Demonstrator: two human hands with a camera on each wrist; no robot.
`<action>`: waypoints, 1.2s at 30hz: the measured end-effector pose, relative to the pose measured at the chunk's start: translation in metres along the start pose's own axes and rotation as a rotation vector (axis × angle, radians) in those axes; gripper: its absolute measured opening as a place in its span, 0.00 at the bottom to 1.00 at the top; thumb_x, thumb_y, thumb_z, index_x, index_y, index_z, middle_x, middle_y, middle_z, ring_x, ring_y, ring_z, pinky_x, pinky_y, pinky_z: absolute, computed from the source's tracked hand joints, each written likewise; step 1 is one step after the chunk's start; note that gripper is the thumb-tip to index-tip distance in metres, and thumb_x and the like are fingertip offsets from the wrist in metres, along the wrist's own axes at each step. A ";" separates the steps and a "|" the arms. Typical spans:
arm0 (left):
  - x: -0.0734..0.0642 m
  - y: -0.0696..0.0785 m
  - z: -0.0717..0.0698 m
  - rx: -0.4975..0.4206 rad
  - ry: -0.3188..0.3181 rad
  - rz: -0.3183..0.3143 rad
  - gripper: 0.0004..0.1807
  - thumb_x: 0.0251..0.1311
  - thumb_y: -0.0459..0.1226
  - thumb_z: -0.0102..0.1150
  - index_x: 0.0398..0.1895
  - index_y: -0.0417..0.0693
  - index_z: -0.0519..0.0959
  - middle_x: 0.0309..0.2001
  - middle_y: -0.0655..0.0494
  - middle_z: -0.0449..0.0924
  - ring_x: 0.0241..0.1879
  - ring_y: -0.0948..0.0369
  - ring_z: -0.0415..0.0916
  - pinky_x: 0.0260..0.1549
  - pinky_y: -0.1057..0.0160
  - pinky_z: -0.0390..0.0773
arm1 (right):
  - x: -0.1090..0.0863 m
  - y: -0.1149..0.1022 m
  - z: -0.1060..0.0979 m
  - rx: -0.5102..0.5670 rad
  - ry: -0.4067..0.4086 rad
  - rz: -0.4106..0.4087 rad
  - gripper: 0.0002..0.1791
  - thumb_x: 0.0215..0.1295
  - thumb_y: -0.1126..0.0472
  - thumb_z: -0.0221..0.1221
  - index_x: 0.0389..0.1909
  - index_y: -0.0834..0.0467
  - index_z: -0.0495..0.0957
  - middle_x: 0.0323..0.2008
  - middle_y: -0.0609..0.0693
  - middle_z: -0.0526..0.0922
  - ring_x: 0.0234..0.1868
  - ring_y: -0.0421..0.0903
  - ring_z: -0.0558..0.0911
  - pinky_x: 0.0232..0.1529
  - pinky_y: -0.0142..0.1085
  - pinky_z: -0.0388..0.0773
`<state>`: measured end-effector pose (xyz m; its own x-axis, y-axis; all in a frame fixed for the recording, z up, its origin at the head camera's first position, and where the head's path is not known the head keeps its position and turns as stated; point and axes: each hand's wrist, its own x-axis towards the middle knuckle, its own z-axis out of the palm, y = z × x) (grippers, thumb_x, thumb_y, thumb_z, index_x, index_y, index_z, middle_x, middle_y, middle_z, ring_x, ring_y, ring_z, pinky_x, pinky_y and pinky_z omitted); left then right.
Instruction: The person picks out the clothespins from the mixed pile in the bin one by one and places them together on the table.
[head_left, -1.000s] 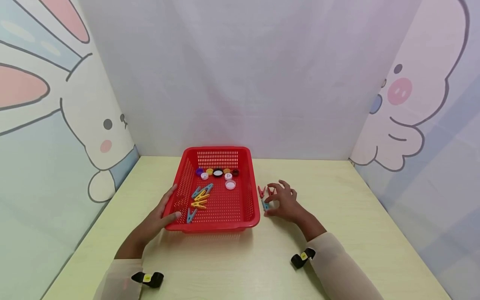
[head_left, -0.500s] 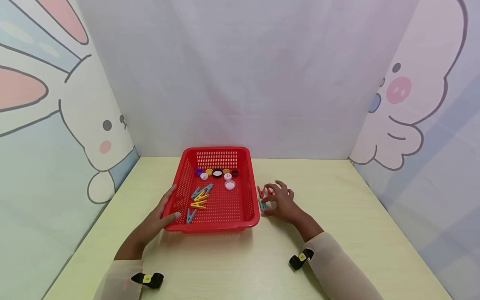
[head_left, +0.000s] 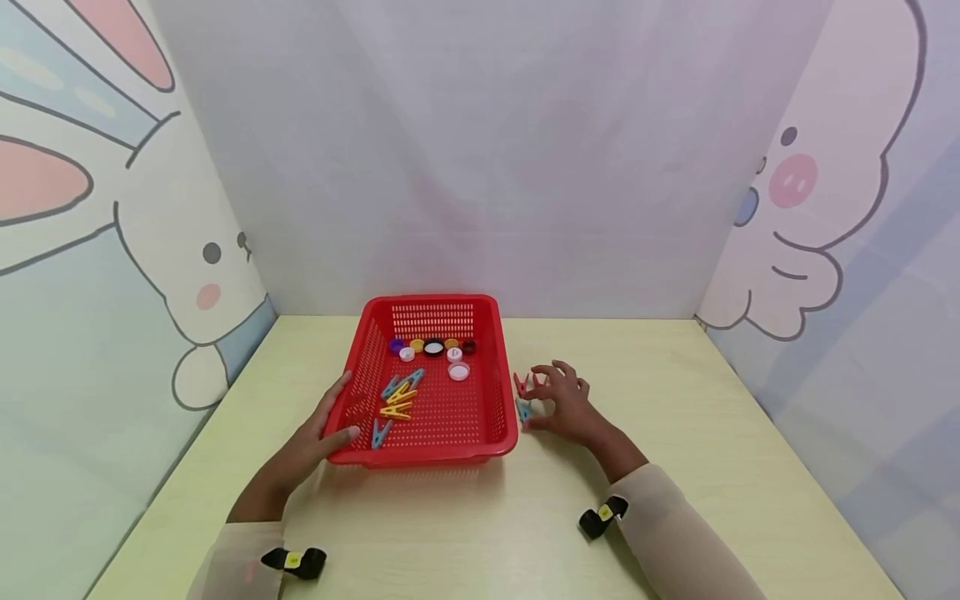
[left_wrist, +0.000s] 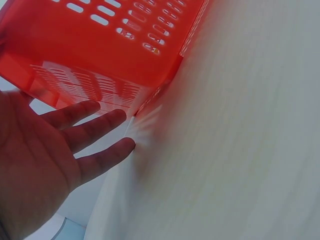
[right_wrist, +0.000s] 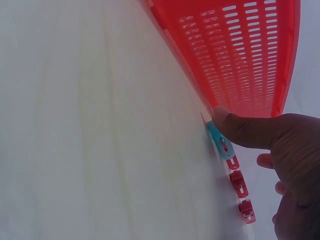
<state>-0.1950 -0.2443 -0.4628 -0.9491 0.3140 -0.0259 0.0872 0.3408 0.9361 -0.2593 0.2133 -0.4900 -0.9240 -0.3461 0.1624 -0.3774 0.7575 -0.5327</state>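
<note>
The left hand [head_left: 303, 442] holds the near-left side of the red plastic basket [head_left: 498, 442], thumb over the rim, fingers along the outer wall. In the left wrist view several fingers [left_wrist: 95, 132] stretch straight beside the basket. On the table by its right side, the right hand [head_left: 566, 408] pinches a blue clothespin [head_left: 522, 410] between thumb and index finger. The thumb lies at the clothespin's end in the right wrist view. Just beyond, red clothespins [head_left: 521, 383] lie on the table, partly behind the fingers.
Inside the basket lie blue and yellow clothespins [head_left: 396, 411] on the left. Several bottle caps [head_left: 433, 347] sit toward its far end. The pale wooden table [head_left: 420, 533] meets a grey backdrop [head_left: 480, 167], with cartoon-printed side panels.
The right hand has shifted slightly left toward the basket, and the blue clothespin has moved left with it. The left hand and basket stay in place.
</note>
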 end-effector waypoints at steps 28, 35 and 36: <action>0.000 -0.001 0.000 0.000 -0.005 -0.008 0.60 0.71 0.40 0.65 0.92 0.66 0.33 0.80 0.33 0.58 0.72 0.36 0.69 0.50 0.58 0.92 | -0.003 -0.002 0.002 0.007 -0.013 0.018 0.23 0.49 0.54 0.85 0.49 0.44 0.94 0.77 0.56 0.72 0.86 0.67 0.52 0.77 0.77 0.50; 0.000 -0.002 0.000 0.005 0.002 -0.009 0.59 0.71 0.40 0.66 0.92 0.65 0.33 0.79 0.32 0.58 0.72 0.35 0.68 0.50 0.57 0.92 | -0.001 -0.001 0.005 -0.003 0.000 0.018 0.23 0.48 0.54 0.85 0.48 0.43 0.94 0.77 0.56 0.72 0.85 0.67 0.52 0.77 0.78 0.49; 0.000 -0.002 0.000 0.005 0.002 -0.007 0.59 0.71 0.40 0.66 0.92 0.65 0.33 0.79 0.32 0.58 0.72 0.35 0.68 0.50 0.57 0.92 | -0.001 -0.001 0.005 -0.002 0.001 0.020 0.23 0.48 0.54 0.85 0.48 0.43 0.94 0.77 0.56 0.72 0.85 0.66 0.52 0.78 0.78 0.49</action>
<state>-0.1949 -0.2449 -0.4642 -0.9502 0.3099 -0.0320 0.0819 0.3477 0.9340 -0.2575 0.2099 -0.4936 -0.9316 -0.3300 0.1526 -0.3586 0.7653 -0.5345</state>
